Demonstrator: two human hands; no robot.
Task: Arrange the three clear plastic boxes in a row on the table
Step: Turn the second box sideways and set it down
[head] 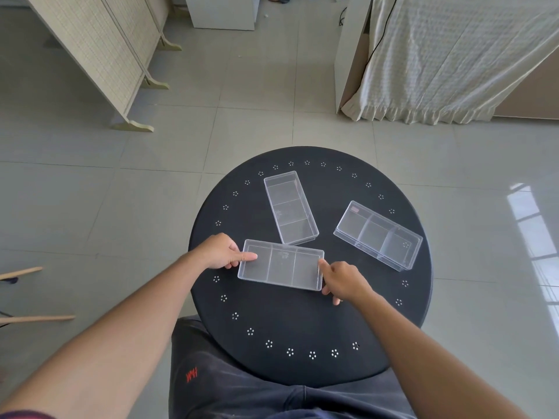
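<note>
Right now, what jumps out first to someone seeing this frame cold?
Three clear plastic boxes lie scattered at different angles on a round black table, not yet in a row. The near box is gripped at its short ends by the left hand and right hand. The far box points away just behind it, and the right box sits apart, angled toward the table's right edge.

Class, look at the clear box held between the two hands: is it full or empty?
Empty. Through the near box only the dark table shows in all three compartments.
</note>
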